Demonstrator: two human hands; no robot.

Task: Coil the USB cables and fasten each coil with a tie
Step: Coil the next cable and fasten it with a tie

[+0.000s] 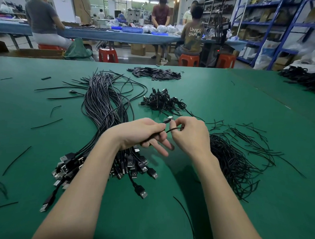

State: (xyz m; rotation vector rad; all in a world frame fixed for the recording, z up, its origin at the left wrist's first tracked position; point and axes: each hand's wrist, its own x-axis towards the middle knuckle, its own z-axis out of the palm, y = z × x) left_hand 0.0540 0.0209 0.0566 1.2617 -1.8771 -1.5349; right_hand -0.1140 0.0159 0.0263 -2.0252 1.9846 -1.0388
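1. The left hand (143, 132) is above the middle of the green tabletop (226, 97), its thumb and curled fingers gripping a small coiled USB cable (157, 135); two of its fingers point out straight below the coil.
2. The right hand (189, 134) is just beside the left, its fingertips (172, 122) pinching the cable's plug end (168, 119), which sticks up between the two hands with its metal tip showing.
3. A thin black strand (176, 128) runs from the coil across to the right hand; whether it is cable or a tie I cannot tell.
4. Under the left forearm lies a big bundle of uncoiled USB cables (103, 102), stretching from the near edge toward the far edge, with its plugs (133, 167) fanned out at the near end.
5. Beyond the hands, toward the middle of the tabletop, sits a heap of coiled cables (163, 101).
6. To the right of the right hand lies a loose mass of thin black ties (232, 158), and single ties (46, 123) are scattered over the left side.
7. Near the far edge is a pile of flat black strips (155, 74), and at the far right corner another dark pile of cables (306, 79).
8. Behind the tabletop, people (192, 34) work at a long blue bench (102, 34), with red stools (108, 55) and blue shelving (283, 34) around.
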